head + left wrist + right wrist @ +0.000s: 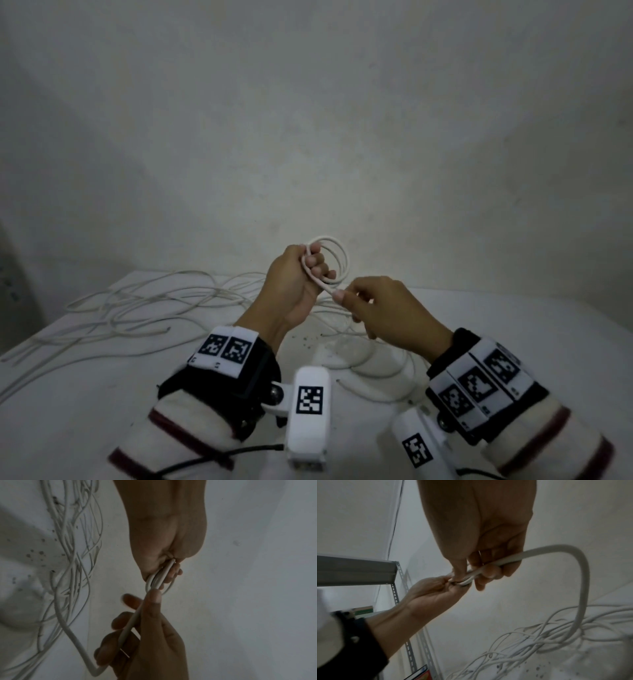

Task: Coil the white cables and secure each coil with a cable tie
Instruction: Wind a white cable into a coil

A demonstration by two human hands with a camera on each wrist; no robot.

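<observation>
My left hand is raised above the table and grips a small coil of white cable, whose loops stand upright past the fingers. The cable's free run leaves the coil's lower side, and my right hand pinches it just right of the coil. In the left wrist view the coil sits in the left hand's fingers while the right hand holds the cable along its fingers. In the right wrist view the cable arcs out of the right hand and down to the pile.
Several loose white cables lie tangled across the white table, mostly left and behind the hands; more loops lie under the right wrist. A bare wall rises behind. A metal shelf frame stands to the left.
</observation>
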